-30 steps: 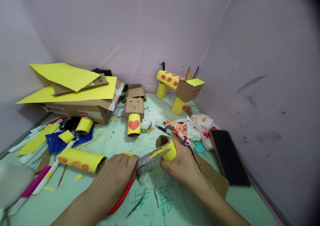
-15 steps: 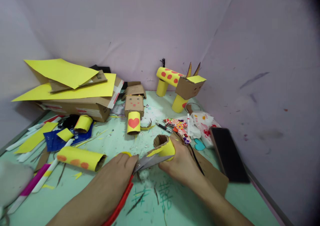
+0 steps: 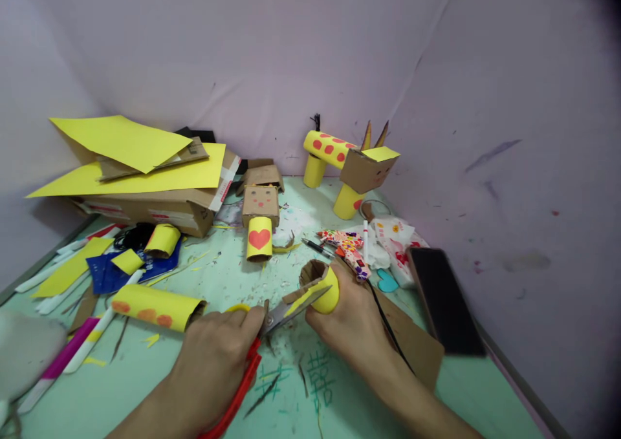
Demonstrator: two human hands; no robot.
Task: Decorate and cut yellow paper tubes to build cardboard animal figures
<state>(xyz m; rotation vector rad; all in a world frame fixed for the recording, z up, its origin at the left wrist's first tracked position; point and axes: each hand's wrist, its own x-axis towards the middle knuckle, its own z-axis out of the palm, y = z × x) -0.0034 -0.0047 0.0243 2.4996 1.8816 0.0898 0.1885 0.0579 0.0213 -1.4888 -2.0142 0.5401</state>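
My left hand [image 3: 220,355] is closed round the handles of a pair of scissors [image 3: 274,316], red and yellow at the grips. Their blades reach to the rim of a short yellow-covered cardboard tube [image 3: 328,297], where a cut strip of yellow paper and brown card sticks out along the blades. My right hand [image 3: 354,316] grips that tube from the right, its open brown end facing up and left. Left of my left hand lies a longer yellow tube [image 3: 155,306] with orange spots. Behind stands a box-headed figure [image 3: 261,209] with a red heart on its yellow tube body.
A spotted giraffe-like figure [image 3: 334,154] stands at the back. A cardboard box [image 3: 160,209] carries yellow sheets [image 3: 130,138] at the left. A phone [image 3: 446,303] and a cardboard piece [image 3: 417,342] lie right; markers [image 3: 65,358] and scraps lie left.
The scissor blades have come closer together and angle more upward at the tube's edge. My left hand has turned slightly. My right hand still holds the tube in nearly the same place.
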